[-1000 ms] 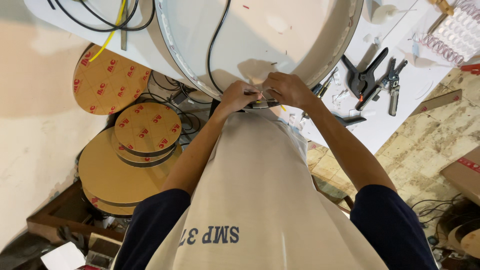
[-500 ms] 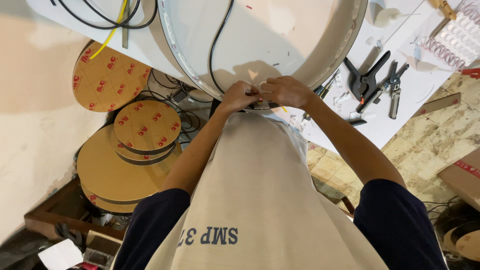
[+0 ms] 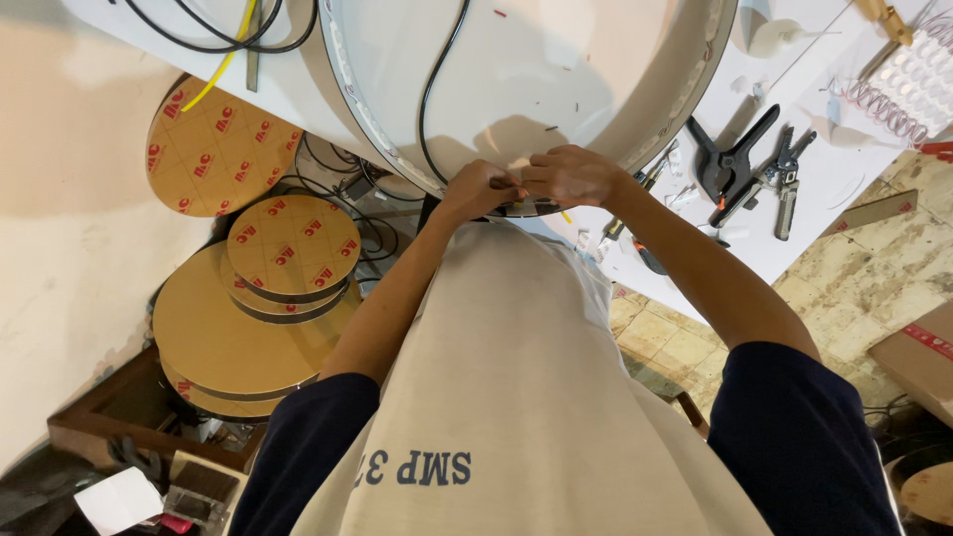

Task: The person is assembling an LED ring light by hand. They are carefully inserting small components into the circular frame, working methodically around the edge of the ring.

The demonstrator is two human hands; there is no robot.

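A large round white drum-like shell point(image 3: 556, 60) lies on the white table, its near rim lined with a strip of small lights point(image 3: 382, 149). A black cable point(image 3: 437, 89) runs across its inside. Both hands meet at the near rim. My left hand point(image 3: 481, 189) pinches the rim's edge, fingers closed on it. Touching it from the right, my right hand point(image 3: 571, 177) presses fingertips on the same spot of rim. What sits between the fingertips is too small to make out.
A black spring clamp point(image 3: 730, 159), pliers point(image 3: 789, 174) and small tools lie on the white table point(image 3: 824, 199) at right. Several paper-covered round discs point(image 3: 258, 298) lean below at left. Black and yellow cables point(image 3: 218, 40) lie top left. A cardboard box point(image 3: 918, 357) stands on the tiled floor.
Both hands have stayed at the same place on the rim; the fingers shifted only slightly, and the view moved a little.
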